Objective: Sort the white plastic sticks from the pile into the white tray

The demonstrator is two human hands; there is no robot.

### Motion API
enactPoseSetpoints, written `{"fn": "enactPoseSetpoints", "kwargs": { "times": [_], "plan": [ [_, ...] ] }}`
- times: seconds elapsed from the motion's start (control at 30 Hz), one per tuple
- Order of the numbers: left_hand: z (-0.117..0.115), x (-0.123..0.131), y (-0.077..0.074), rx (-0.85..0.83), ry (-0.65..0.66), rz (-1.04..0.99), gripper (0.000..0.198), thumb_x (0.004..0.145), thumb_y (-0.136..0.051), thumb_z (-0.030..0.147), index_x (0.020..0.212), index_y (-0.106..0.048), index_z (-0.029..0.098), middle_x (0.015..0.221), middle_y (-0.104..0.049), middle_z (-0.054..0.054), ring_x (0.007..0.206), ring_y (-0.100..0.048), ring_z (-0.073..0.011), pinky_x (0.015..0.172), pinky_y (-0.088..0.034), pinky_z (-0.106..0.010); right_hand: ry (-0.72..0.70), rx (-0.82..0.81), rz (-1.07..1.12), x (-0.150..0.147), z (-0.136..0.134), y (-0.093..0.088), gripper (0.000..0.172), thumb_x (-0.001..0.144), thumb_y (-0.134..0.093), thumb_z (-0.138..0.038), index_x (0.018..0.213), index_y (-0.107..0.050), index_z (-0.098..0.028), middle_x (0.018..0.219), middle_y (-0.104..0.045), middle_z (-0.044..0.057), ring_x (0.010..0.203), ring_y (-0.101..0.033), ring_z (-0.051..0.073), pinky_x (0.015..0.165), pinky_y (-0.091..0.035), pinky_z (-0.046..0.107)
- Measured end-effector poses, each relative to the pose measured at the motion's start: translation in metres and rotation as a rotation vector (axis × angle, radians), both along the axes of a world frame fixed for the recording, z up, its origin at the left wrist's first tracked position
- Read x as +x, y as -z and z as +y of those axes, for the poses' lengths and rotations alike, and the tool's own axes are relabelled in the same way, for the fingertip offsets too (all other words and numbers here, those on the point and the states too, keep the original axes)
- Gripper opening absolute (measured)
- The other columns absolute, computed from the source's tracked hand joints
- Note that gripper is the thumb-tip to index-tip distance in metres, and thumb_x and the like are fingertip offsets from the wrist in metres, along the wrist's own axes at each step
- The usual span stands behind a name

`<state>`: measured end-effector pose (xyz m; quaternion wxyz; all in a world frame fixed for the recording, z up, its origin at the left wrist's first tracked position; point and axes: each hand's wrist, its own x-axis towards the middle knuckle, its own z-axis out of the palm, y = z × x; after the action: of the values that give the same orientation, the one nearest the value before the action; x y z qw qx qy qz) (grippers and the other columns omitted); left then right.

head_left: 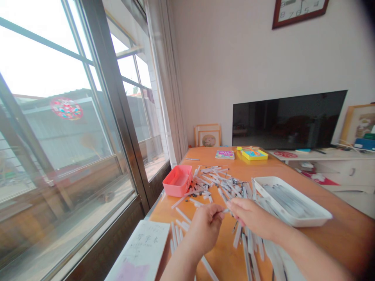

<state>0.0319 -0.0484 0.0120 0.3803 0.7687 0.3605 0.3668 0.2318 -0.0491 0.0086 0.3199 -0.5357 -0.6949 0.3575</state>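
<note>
Many slim translucent tubes (209, 268), smooth brown table (345, 238); left fingers (216, 210) pinching slender piece (225, 211).

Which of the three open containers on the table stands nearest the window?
The pink box; the white tray, holding slim tubes, and the yellow tray both stand farther right.

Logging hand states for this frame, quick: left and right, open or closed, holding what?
Left hand: closed, pinching a small pale piece.
Right hand: closed, fingertips at the piece's other end; can't tell if gripping.
</note>
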Motion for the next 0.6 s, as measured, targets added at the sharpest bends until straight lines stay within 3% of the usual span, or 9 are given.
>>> {"fn": "enactPoseSetpoints", "kwargs": {
  "times": [0.1,0.3,0.5,0.6],
  "plan": [
    [0.002,-0.001,0.001,-0.032,-0.017,0.003,0.023,0.091,-0.049,0.026,0.089,-0.07,0.017,0.077,-0.063,-0.003,0.073,-0.051,-0.0169,0.068,-0.038,-0.026,0.021,-0.036,0.036,0.002,0.0,-0.004,0.052,0.097,-0.033,-0.063,0.077,-0.054,-0.02,0.063,-0.056,-0.002,0.057,-0.05,0.013,0.057,-0.038,0.025],
    [0.006,-0.002,0.009,-0.002,-0.043,0.063,0.018,0.09,-0.05,0.023,0.087,-0.067,0.018,0.077,-0.062,-0.001,0.072,-0.051,-0.0157,0.066,-0.036,-0.025,-0.027,0.045,-0.007,0.005,-0.004,-0.012,0.028,0.097,-0.046,-0.044,0.083,-0.054,-0.02,0.07,-0.054,-0.004,0.066,-0.051,0.013,0.059,-0.037,0.023],
    [0.002,0.002,0.005,0.08,-0.056,0.081,0.022,0.092,-0.049,0.024,0.092,-0.071,0.021,0.084,-0.068,-0.003,0.079,-0.058,-0.0177,0.072,-0.039,-0.027,0.078,0.172,-0.155,-0.003,-0.001,0.002,0.044,0.1,-0.037,-0.051,0.07,-0.046,-0.021,0.064,-0.047,-0.004,0.064,-0.046,0.014,0.06,-0.034,0.026],
    [0.003,0.003,0.006,0.093,-0.071,0.075,0.021,0.092,-0.049,0.023,0.092,-0.07,0.021,0.086,-0.069,-0.003,0.081,-0.059,-0.0181,0.074,-0.04,-0.027,0.077,0.108,-0.116,-0.003,0.002,0.004,0.049,0.1,-0.032,-0.057,0.072,-0.048,-0.02,0.061,-0.048,-0.004,0.062,-0.048,0.014,0.06,-0.035,0.027]
  ]
}}
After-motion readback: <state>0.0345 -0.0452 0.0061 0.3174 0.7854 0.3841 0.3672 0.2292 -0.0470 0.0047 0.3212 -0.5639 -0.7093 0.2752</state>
